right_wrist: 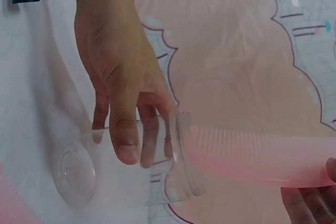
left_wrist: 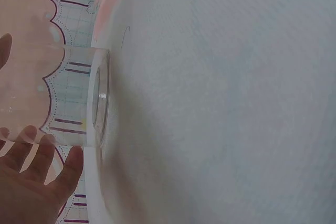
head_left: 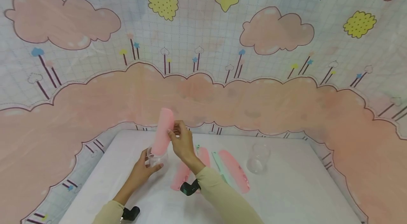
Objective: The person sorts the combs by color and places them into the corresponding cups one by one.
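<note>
My left hand (head_left: 143, 167) grips a clear plastic jar (head_left: 157, 162), thumb on the near side and fingers round the far side. In the left wrist view the jar (left_wrist: 79, 95) shows its round base close over the white table. Above it, my right hand (head_left: 183, 142) pinches a pink comb (head_left: 164, 128) by its upper part. The comb stands tilted, its lower end at the jar's mouth. Seen from the right wrist, the toothed end of the comb (right_wrist: 236, 153) overlaps the jar's rim (right_wrist: 189, 156).
More pink combs (head_left: 234, 171) lie mid-table, partly behind my right forearm. A mint green comb (head_left: 220, 164) lies beside one of them. A second clear jar (head_left: 258, 158) stands to the right on the white table (head_left: 286, 188). A cloud-patterned cloth (head_left: 222, 104) hangs behind.
</note>
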A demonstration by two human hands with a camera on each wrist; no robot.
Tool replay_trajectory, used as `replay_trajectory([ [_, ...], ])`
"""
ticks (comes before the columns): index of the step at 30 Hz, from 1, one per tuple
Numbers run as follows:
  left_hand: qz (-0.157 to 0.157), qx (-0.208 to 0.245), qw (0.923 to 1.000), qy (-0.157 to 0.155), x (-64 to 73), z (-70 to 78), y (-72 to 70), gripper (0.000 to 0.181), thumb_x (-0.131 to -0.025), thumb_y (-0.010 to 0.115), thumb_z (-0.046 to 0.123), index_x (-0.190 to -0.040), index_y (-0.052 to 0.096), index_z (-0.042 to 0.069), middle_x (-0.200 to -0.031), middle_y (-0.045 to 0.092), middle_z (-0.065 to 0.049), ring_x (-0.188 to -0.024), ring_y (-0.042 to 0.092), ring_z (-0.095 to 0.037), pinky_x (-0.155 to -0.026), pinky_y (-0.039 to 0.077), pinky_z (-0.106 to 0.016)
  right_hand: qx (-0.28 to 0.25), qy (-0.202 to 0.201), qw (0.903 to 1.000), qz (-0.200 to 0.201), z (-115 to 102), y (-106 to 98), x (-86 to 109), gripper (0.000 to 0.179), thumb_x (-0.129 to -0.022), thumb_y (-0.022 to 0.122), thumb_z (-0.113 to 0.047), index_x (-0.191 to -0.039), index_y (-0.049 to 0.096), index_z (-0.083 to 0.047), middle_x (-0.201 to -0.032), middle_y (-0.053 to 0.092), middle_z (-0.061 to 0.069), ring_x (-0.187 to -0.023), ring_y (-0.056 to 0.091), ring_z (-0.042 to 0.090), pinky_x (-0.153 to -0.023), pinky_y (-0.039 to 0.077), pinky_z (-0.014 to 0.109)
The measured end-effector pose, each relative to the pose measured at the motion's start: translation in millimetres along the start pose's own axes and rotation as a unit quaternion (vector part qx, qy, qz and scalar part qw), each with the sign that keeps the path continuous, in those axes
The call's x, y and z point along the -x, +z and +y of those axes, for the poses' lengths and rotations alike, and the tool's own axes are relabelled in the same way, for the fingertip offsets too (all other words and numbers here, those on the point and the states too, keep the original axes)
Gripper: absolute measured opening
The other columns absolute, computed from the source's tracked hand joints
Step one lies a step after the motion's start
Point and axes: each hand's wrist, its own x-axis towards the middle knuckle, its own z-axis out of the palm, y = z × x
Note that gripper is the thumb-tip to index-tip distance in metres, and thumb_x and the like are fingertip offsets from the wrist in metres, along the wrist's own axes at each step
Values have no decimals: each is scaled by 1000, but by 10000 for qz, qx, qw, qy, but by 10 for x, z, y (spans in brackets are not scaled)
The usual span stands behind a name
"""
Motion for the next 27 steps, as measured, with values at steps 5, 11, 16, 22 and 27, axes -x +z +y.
replay_trajectory([
  [5, -4, 7, 10000, 42, 2, -14, 9, 92, -85, 75, 40, -151, 21, 7, -150, 39, -26, -135, 43, -47, -107, 43, -58, 364, 19, 9993, -41, 64, 57, -11, 21, -93, 65, -8, -113, 59, -10, -101, 73, 11, -86, 71, 15, -74, 56, 19],
  [11, -25, -2, 10000, 60, 18, -2, -4, 92, -85, 75, 39, -151, 20, 7, -151, 38, -26, -134, 43, -48, -105, 44, -59, 566, 106, 9983, -90, 136, 137, -11, 22, -92, 66, -10, -113, 60, -12, -101, 74, 9, -86, 70, 14, -76, 55, 19],
  [16, -97, -46, 9999, -134, 24, 23, -5, 91, -87, 74, 36, -152, 17, 7, -154, 33, -28, -134, 43, -51, -104, 45, -59, 702, 192, 9973, -96, 186, 194, 6, 19, -92, 67, -11, -110, 61, -14, -99, 75, 6, -88, 71, 14, -76, 55, 19],
  [22, -150, -23, 9997, -212, 22, 32, -10, 92, -88, 73, 37, -153, 15, 7, -156, 29, -28, -135, 41, -51, -105, 44, -60, 791, 288, 9964, -118, 253, 249, 15, 16, -92, 67, -12, -107, 61, -14, -95, 76, 5, -87, 70, 12, -75, 55, 17],
  [27, -160, -8, 9996, -229, 41, 38, -7, 92, -88, 72, 37, -154, 14, 8, -157, 27, -27, -136, 40, -51, -105, 44, -59, 758, 417, 9961, -165, 305, 283, 31, 17, -92, 68, -12, -107, 62, -14, -94, 75, 5, -86, 69, 10, -73, 55, 17],
])
